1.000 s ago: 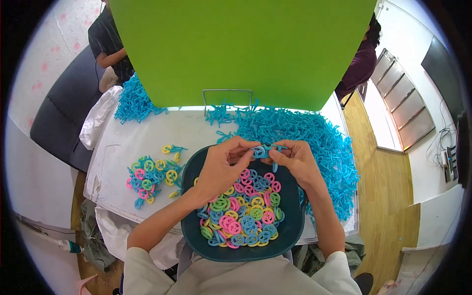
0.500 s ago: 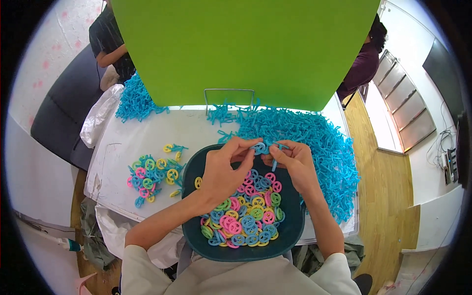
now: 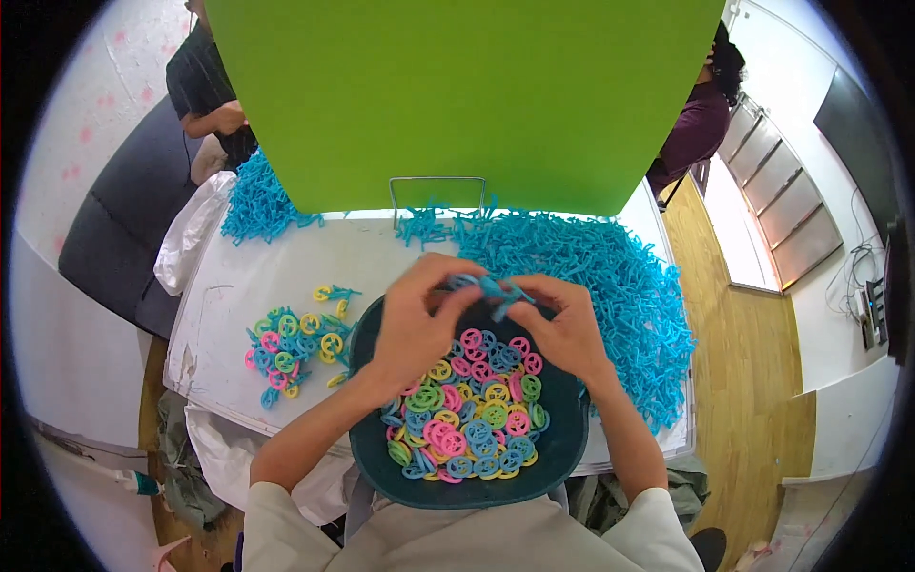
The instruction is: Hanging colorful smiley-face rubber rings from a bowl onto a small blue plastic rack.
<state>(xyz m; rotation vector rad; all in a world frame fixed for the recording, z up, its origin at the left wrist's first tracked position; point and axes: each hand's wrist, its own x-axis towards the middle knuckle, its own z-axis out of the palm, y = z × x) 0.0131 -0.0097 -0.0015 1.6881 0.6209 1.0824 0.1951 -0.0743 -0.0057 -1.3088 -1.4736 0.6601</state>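
Note:
Above the far rim of a dark green basin [image 3: 567, 448], my two hands meet with fingers pinched. My left hand [image 3: 419, 315] is closed on a small blue toy wheel [image 3: 461, 281], partly covered by the fingers. A turquoise branched plastic piece [image 3: 496, 290] is in my right hand [image 3: 564, 329], touching or very near the wheel; blur hides whether they are joined. Beneath the hands, the basin holds many small spoked wheels [image 3: 452, 440] in pink, yellow, green and blue.
Turquoise branched pieces [image 3: 591, 257] lie heaped at the right, with another heap [image 3: 257, 205] at far left. Left of the basin is a cluster of wheels with turquoise pieces [image 3: 278, 348]. A green panel [image 3: 457, 105] and metal wire stand [image 3: 438, 178] rise behind. Two people sit beyond it.
Both hands have turned and drawn slightly closer together, the right one shifting left and down. The turquoise piece now lies flatter, its stem no longer pointing down. The view has shifted slightly.

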